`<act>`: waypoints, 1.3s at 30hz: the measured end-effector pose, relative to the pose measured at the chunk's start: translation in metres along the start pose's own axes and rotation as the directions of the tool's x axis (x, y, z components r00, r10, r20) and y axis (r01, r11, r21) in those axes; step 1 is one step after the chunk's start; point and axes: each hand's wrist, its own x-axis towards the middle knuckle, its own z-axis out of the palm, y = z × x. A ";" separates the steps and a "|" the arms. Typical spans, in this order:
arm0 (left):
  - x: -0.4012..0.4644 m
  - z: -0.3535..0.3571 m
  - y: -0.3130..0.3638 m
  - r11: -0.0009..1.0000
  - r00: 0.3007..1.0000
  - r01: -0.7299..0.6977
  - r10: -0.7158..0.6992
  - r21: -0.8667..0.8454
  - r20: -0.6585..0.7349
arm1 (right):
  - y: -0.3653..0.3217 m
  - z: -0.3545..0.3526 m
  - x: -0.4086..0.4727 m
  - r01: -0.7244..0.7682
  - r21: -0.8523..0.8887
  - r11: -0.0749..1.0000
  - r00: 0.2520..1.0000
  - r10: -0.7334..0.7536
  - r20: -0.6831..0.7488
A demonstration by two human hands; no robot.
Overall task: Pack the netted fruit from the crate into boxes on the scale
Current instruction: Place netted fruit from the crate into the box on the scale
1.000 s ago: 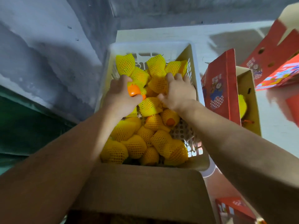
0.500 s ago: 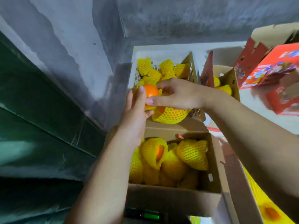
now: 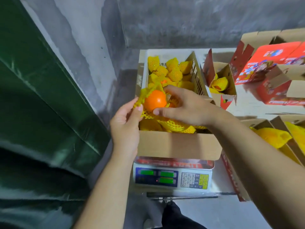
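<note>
- Placing step: left hand pinches net; right hand grips orange fruit over box on scale.
- Next, likely: re-seat net, lower fruit in.

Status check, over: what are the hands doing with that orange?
Left hand pinches the net. Right hand holds the orange over the box on the scale. Nothing in the way.

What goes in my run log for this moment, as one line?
left hand: pinches net | right hand: holds orange | over box
</note>
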 end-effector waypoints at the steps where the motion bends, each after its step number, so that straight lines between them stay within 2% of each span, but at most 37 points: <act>1: -0.005 -0.006 0.000 0.996 0.996 -0.072 0.074 0.049 -0.049 | -0.002 0.006 -0.004 -0.015 0.005 1.000 0.999 0.016 -0.044; 3: -0.014 -0.015 0.001 0.963 0.973 -0.212 0.223 0.166 -0.054 | -0.008 0.016 -0.010 -0.049 -0.023 0.999 0.991 0.045 -0.130; 5: -0.023 -0.020 0.005 0.892 0.936 -0.350 0.344 0.286 0.073 | -0.013 0.025 -0.016 -0.077 -0.101 0.992 0.979 0.056 -0.198; 6: -0.027 -0.020 0.007 0.884 0.928 -0.372 0.348 0.284 0.132 | -0.015 0.029 -0.019 -0.079 -0.133 0.988 0.974 0.047 -0.223; 7: -0.030 -0.018 0.012 0.912 0.943 -0.324 0.292 0.250 0.157 | -0.018 0.031 -0.022 -0.070 -0.160 0.985 0.970 0.030 -0.240; 8: -0.033 -0.014 0.018 0.965 0.977 -0.192 0.170 0.180 0.129 | -0.020 0.033 -0.025 -0.051 -0.184 0.982 0.969 0.004 -0.247; 9: -0.034 -0.010 0.026 0.998 0.996 0.006 -0.012 0.067 0.085 | -0.022 0.034 -0.029 -0.027 -0.211 0.977 0.969 -0.026 -0.245; 10: -0.031 -0.007 0.031 0.970 0.969 0.232 -0.225 -0.068 0.099 | -0.024 0.035 -0.032 -0.004 -0.253 0.967 0.970 -0.058 -0.235; 11: -0.027 -0.006 0.036 0.892 0.905 0.416 -0.388 -0.175 0.175 | -0.026 0.036 -0.035 0.012 -0.315 0.949 0.972 -0.085 -0.219; 12: -0.022 -0.005 0.039 0.825 0.843 0.525 -0.470 -0.210 0.261 | -0.028 0.036 -0.036 0.020 -0.389 0.921 0.975 -0.104 -0.198; 13: -0.020 -0.004 0.042 0.804 0.813 0.560 -0.488 -0.197 0.318 | -0.030 0.037 -0.037 0.024 -0.459 0.888 0.978 -0.116 -0.173; 15: -0.019 -0.004 0.038 0.866 0.852 0.484 -0.434 -0.125 0.291 | -0.033 0.039 -0.038 0.036 -0.509 0.860 0.985 -0.115 -0.125; 17: -0.021 -0.003 0.033 0.905 0.896 0.413 -0.383 -0.106 0.225 | -0.036 0.038 -0.039 0.068 -0.425 0.903 0.990 -0.112 -0.080; 20: -0.021 -0.009 0.026 0.899 0.904 0.409 -0.376 -0.158 0.203 | -0.037 0.040 -0.041 0.091 -0.296 0.951 0.993 -0.108 -0.039; 22: -0.019 -0.018 0.022 0.911 0.897 0.390 -0.342 -0.137 0.278 | -0.036 0.041 -0.041 0.044 -0.260 0.965 0.997 -0.061 -0.057; 24: -0.018 -0.026 0.020 0.952 0.883 0.304 -0.288 0.014 0.371 | -0.034 0.040 -0.041 0.021 -0.235 0.972 0.998 -0.036 -0.058; 26: -0.016 -0.030 0.022 0.966 0.897 0.194 -0.245 0.169 0.369 | -0.031 0.041 -0.042 0.060 -0.158 0.986 0.997 -0.066 -0.028; 27: -0.016 -0.032 0.023 0.966 0.908 0.171 -0.231 0.195 0.349 | -0.029 0.042 -0.043 0.087 -0.100 0.991 0.996 -0.090 -0.020; 31: -0.020 -0.045 0.023 0.973 0.930 0.144 -0.194 0.178 0.312 | -0.025 0.051 -0.046 0.167 0.020 0.986 0.986 -0.167 0.008; 34: -0.024 -0.059 0.024 0.973 0.937 0.182 -0.216 0.144 0.276 | -0.023 0.068 -0.046 0.094 0.053 0.994 0.994 -0.091 -0.060; 36: -0.027 -0.067 0.021 0.972 0.954 0.188 -0.214 0.138 0.209 | -0.024 0.081 -0.045 0.069 -0.004 0.998 0.990 -0.069 -0.123; 39: -0.031 -0.071 0.017 0.977 0.978 0.153 -0.171 0.148 0.120 | -0.033 0.098 -0.051 0.118 -0.225 0.967 0.977 -0.154 -0.149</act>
